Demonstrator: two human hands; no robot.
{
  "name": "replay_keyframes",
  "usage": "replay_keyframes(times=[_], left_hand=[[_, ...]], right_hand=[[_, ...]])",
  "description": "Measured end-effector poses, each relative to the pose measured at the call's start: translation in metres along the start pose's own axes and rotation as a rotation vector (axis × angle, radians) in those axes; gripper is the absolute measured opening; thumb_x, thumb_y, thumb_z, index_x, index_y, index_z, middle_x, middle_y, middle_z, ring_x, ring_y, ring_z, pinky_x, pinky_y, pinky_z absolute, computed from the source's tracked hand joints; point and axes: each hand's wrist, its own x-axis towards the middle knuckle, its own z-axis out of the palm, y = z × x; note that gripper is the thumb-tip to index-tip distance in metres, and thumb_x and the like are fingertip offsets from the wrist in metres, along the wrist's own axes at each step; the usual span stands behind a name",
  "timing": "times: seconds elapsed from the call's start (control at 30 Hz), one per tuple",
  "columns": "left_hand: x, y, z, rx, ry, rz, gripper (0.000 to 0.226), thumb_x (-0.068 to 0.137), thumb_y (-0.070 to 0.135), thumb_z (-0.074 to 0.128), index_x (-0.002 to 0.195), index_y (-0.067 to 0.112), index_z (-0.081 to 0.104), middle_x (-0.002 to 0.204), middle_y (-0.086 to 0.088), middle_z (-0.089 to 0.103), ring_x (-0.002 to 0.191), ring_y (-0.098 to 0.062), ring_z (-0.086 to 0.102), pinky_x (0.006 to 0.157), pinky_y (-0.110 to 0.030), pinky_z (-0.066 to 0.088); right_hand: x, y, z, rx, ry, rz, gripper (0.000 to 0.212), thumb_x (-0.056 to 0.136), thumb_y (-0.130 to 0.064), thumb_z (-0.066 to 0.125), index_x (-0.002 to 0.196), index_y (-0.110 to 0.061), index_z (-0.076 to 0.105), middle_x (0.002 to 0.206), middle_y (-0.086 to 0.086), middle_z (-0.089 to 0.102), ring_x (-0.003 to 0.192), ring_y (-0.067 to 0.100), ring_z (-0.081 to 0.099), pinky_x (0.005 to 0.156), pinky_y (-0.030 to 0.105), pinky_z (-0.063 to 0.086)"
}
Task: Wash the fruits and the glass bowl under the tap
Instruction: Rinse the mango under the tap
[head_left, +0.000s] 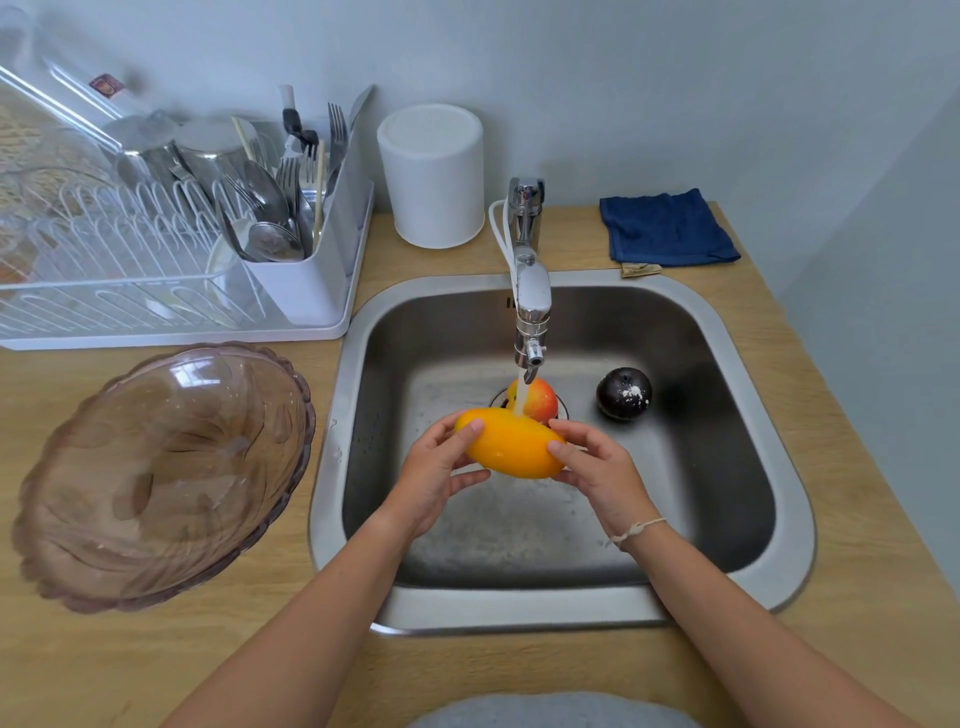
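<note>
A yellow mango (511, 444) is held over the steel sink (779, 467), with water from the chrome tap (531, 306) running onto its top. My left hand (436, 475) grips its left end and my right hand (597, 467) its right end. Behind the mango, a red-yellow apple (540, 397) lies on the drain. A dark purple plum (623, 393) with white specks rests on the sink floor to the right. The tinted glass bowl (161, 473) stands tilted on the wooden counter left of the sink, with nothing in it.
A white dish rack (171, 260) with cutlery and steel cups fills the back left. A white cylindrical container (434, 174) stands behind the sink. A folded blue cloth (667, 228) lies at the back right. A wall rises close on the right.
</note>
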Motion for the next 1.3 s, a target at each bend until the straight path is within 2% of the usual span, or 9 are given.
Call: replay_keyframes(times=[0.2, 0.33, 0.43, 0.67, 0.73, 0.9, 1.03, 1.2, 1.3], left_hand=[[-0.0009, -0.0004, -0.0006, -0.039, -0.036, 0.034, 0.040, 0.086, 0.020, 0.062, 0.125, 0.021, 0.052, 0.127, -0.005, 0.050, 0.114, -0.029, 0.056, 0.085, -0.036, 0.056], [-0.0026, -0.0005, -0.0001, -0.057, -0.078, 0.026, 0.039, 0.087, 0.013, 0.061, 0.125, 0.019, 0.052, 0.126, -0.006, 0.050, 0.115, -0.028, 0.056, 0.089, -0.039, 0.055], [-0.0019, -0.0012, -0.0015, -0.066, -0.073, 0.021, 0.040, 0.088, 0.013, 0.060, 0.127, 0.018, 0.052, 0.128, -0.007, 0.051, 0.116, -0.028, 0.056, 0.089, -0.037, 0.055], [-0.0013, -0.0030, -0.0036, -0.046, 0.000, -0.025, 0.045, 0.090, 0.024, 0.059, 0.133, 0.022, 0.047, 0.126, -0.005, 0.052, 0.113, -0.032, 0.059, 0.087, -0.036, 0.056], [-0.0013, -0.0036, -0.0043, -0.044, -0.014, -0.028, 0.037, 0.089, 0.023, 0.059, 0.125, 0.020, 0.052, 0.128, -0.009, 0.054, 0.111, -0.030, 0.060, 0.086, -0.034, 0.056], [-0.0041, -0.0018, -0.0048, 0.000, -0.064, 0.026, 0.029, 0.087, 0.014, 0.062, 0.115, 0.022, 0.058, 0.126, -0.008, 0.054, 0.113, -0.026, 0.059, 0.092, -0.038, 0.053], [-0.0055, -0.0025, -0.0030, 0.031, -0.077, 0.035, 0.028, 0.087, 0.010, 0.061, 0.112, 0.023, 0.059, 0.128, -0.009, 0.052, 0.116, -0.027, 0.056, 0.095, -0.039, 0.052], [-0.0058, -0.0034, -0.0028, 0.013, -0.038, 0.001, 0.029, 0.092, 0.021, 0.056, 0.120, 0.020, 0.056, 0.123, -0.008, 0.056, 0.109, -0.029, 0.062, 0.088, -0.033, 0.055], [-0.0064, -0.0045, -0.0043, 0.037, -0.004, -0.026, 0.042, 0.091, 0.023, 0.057, 0.132, 0.019, 0.047, 0.123, -0.008, 0.054, 0.106, -0.031, 0.063, 0.084, -0.034, 0.057]], right_hand=[[0.0003, -0.0054, -0.0026, 0.165, 0.067, 0.039, 0.023, 0.090, -0.011, 0.055, 0.113, -0.015, 0.055, 0.108, 0.002, 0.058, 0.099, 0.022, 0.059, 0.072, 0.028, 0.055], [-0.0008, -0.0052, -0.0023, 0.176, 0.032, 0.222, 0.033, 0.092, -0.027, 0.054, 0.120, -0.011, 0.050, 0.110, 0.011, 0.055, 0.087, 0.029, 0.064, 0.063, 0.029, 0.059], [-0.0007, -0.0057, -0.0024, 0.186, 0.046, 0.200, 0.031, 0.092, -0.023, 0.054, 0.119, -0.009, 0.050, 0.109, 0.012, 0.055, 0.081, 0.029, 0.064, 0.062, 0.029, 0.060], [-0.0031, -0.0063, -0.0035, 0.134, -0.024, 0.052, 0.032, 0.089, -0.003, 0.055, 0.119, -0.013, 0.052, 0.122, 0.008, 0.051, 0.106, 0.027, 0.057, 0.076, 0.029, 0.058], [-0.0028, -0.0064, -0.0033, 0.129, -0.030, 0.039, 0.032, 0.089, 0.000, 0.053, 0.118, -0.013, 0.052, 0.121, 0.008, 0.051, 0.105, 0.025, 0.056, 0.079, 0.032, 0.056], [-0.0020, -0.0059, -0.0041, 0.189, 0.007, 0.104, 0.021, 0.093, -0.013, 0.052, 0.113, -0.013, 0.053, 0.115, 0.007, 0.052, 0.104, 0.027, 0.057, 0.075, 0.032, 0.058], [-0.0008, -0.0020, -0.0055, 0.124, 0.051, 0.188, 0.029, 0.091, -0.020, 0.055, 0.119, -0.012, 0.052, 0.121, 0.010, 0.050, 0.108, 0.032, 0.057, 0.075, 0.036, 0.058], [-0.0026, -0.0042, -0.0054, 0.107, 0.043, 0.091, 0.017, 0.089, -0.009, 0.057, 0.102, -0.020, 0.059, 0.119, 0.009, 0.051, 0.112, 0.030, 0.053, 0.076, 0.033, 0.055], [-0.0057, -0.0059, -0.0037, 0.094, 0.010, 0.005, 0.023, 0.088, -0.002, 0.057, 0.097, -0.023, 0.060, 0.121, 0.009, 0.050, 0.110, 0.027, 0.053, 0.078, 0.030, 0.054]])
